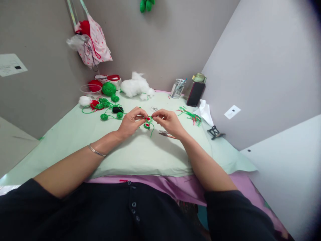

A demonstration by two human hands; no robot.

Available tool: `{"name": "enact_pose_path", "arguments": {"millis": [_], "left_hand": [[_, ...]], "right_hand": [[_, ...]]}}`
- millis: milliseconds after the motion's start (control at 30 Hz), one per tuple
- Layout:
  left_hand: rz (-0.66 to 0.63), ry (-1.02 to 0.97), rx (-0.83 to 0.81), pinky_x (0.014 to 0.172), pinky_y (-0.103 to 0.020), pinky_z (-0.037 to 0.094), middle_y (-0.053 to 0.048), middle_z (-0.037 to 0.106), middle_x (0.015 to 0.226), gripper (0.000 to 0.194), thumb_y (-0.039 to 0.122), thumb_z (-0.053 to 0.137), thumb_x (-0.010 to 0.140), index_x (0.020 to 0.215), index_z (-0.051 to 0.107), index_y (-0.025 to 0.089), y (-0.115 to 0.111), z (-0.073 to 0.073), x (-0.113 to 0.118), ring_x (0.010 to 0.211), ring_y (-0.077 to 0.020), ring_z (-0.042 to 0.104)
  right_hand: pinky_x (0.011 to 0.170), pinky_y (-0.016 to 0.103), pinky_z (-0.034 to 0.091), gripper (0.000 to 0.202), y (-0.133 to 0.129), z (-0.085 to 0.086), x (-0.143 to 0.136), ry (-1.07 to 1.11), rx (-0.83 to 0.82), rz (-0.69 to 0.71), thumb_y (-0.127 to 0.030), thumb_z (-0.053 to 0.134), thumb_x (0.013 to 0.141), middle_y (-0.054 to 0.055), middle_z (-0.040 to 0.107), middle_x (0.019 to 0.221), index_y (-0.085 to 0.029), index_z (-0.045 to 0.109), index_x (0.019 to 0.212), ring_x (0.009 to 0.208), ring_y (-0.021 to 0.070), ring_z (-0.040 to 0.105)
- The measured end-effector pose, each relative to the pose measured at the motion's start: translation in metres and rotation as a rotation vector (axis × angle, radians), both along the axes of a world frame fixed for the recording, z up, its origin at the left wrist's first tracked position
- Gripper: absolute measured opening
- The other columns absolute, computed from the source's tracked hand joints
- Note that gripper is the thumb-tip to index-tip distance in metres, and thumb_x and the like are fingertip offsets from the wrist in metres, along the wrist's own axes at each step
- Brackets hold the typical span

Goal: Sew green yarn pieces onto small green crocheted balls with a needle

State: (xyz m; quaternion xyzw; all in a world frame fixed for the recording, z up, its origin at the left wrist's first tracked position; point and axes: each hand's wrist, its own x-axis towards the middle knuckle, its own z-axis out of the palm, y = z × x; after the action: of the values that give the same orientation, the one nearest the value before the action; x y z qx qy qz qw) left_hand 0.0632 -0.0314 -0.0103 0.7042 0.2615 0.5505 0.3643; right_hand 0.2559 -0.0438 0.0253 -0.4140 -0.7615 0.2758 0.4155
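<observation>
Over the middle of the table I hold a small crocheted piece point(147, 125) in green, red and white yarn. My left hand point(131, 122) is closed, thumb and fingers pinching its left side. On its other side my right hand point(168, 122) is closed too, with the fingertips pinched at a green yarn strand by the piece's upper edge. A loose green yarn tail point(152, 130) hangs below. Whether a needle or hook is between my fingers is too small to see. Just under my right hand lie small scissors point(167, 134), partly covered by it.
Green yarn balls point(109, 89), a black spool point(117, 109) and a clear tub point(90, 90) stand at the left. White stuffing point(137, 86) lies at the back. At the right are a jar of pens point(178, 88), a phone point(196, 94), yarn scraps point(192, 116) and a black hair claw point(215, 132).
</observation>
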Motion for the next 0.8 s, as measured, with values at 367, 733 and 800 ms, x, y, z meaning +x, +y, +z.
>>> {"name": "enact_pose_path", "arguments": {"millis": [367,733,800], "left_hand": [[0.007,-0.036,-0.107,0.074,-0.028,0.051,-0.001,0.061,0.081,0.017,0.027,0.073,0.075,0.084,0.063,0.017,0.001,0.001,0.001,0.078,-0.0137,0.061],[0.03,-0.004,-0.04,0.082,-0.031,0.052,-0.003,0.06,0.088,0.01,0.026,0.071,0.076,0.082,0.068,0.018,-0.001,0.003,0.001,0.086,-0.0164,0.06],[-0.008,-0.01,-0.102,0.081,-0.032,0.051,-0.004,0.063,0.088,0.012,0.026,0.071,0.075,0.084,0.069,0.017,-0.001,0.001,0.001,0.084,-0.0168,0.062]], "right_hand": [[0.055,0.023,0.039,0.017,0.006,-0.013,-0.004,0.037,-0.109,0.048,-0.032,0.066,0.077,0.0,0.064,0.067,-0.015,0.068,0.078,0.057,0.0096,0.05],[0.062,0.026,0.052,0.024,0.004,-0.007,-0.006,0.364,-0.345,0.144,-0.033,0.071,0.071,-0.001,0.064,0.071,-0.016,0.061,0.085,0.062,0.0108,0.06],[0.062,0.026,0.051,0.022,0.002,-0.004,-0.005,0.344,-0.316,0.096,-0.036,0.067,0.076,0.001,0.065,0.073,-0.016,0.062,0.086,0.064,0.0109,0.06]]}}
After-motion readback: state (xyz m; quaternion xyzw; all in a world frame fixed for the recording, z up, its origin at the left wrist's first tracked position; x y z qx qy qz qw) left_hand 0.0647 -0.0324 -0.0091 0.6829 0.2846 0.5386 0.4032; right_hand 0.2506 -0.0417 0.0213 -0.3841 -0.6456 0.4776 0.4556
